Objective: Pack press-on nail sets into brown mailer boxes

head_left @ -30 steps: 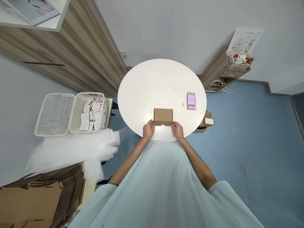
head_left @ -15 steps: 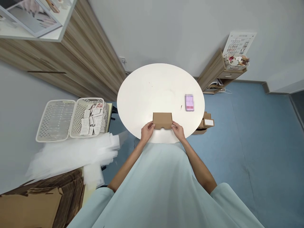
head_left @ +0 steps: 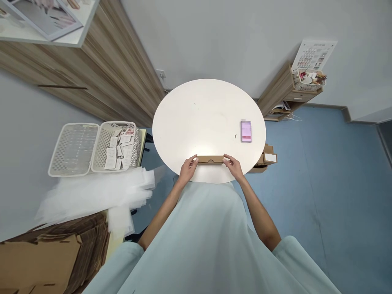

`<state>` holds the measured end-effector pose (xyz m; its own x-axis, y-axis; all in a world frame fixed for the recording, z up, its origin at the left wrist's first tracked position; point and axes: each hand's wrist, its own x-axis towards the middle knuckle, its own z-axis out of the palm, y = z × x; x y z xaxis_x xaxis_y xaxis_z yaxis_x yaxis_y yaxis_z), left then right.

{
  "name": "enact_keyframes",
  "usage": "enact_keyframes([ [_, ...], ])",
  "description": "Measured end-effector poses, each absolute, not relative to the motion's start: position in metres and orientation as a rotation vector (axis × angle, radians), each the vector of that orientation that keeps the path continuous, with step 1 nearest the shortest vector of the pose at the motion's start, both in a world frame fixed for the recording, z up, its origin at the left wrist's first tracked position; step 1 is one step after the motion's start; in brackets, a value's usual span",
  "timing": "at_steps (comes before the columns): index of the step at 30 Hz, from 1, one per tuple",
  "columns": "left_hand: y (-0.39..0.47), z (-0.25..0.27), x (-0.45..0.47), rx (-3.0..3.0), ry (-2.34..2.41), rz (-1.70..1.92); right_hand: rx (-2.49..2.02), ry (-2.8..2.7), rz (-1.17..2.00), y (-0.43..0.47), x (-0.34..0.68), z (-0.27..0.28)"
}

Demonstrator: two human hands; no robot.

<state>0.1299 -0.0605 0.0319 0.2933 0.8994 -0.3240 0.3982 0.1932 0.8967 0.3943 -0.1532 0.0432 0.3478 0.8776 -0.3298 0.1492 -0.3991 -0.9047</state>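
Just below the frame's centre, the cardboard box (head_left: 210,159) shows its narrow, notched side above the white table (head_left: 205,118). The left hand (head_left: 188,168) and right hand (head_left: 233,166) pinch opposite ends, fingers bent and barely parted; even, light pressure should keep it level and uncrushed.

Box (head_left: 210,159) nr front edge of bench (head_left: 211,110), ctr, btwn L hand (head_left: 187,169) & R hand (head_left: 233,166), fingers at its ends. Phone-like item (head_left: 246,131) on bench, R of box & farther back. L of bench: basket (head_left: 136,149) w/ packets (head_left: 118,151) in it, lid (head_left: 73,151) on its L; sheets (head_left: 101,194) just before basket, flat ctns (head_left: 36,261) nearest. Tall cabinet (head_left: 128,61) back L; small cabinet (head_left: 277,83) back R, 2nd basket (head_left: 307,87) on top, chart (head_left: 314,55) behind. More boxes (head_left: 268,148) lower, R of bench.
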Motion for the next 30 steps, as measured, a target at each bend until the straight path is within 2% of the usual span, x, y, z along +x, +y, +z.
enact_keyframes([
  [11,-0.058,0.023,0.137,1.458,1.297,0.657,-1.738,-0.915,0.969,-0.147,0.381,0.023],
  [24,-0.068,0.013,0.139,1.406,1.306,0.783,-1.661,-0.737,1.060,-0.149,0.380,0.020],
  [30,-0.068,0.010,0.141,1.420,1.346,0.781,-1.708,-0.794,1.001,-0.148,0.383,0.021],
])
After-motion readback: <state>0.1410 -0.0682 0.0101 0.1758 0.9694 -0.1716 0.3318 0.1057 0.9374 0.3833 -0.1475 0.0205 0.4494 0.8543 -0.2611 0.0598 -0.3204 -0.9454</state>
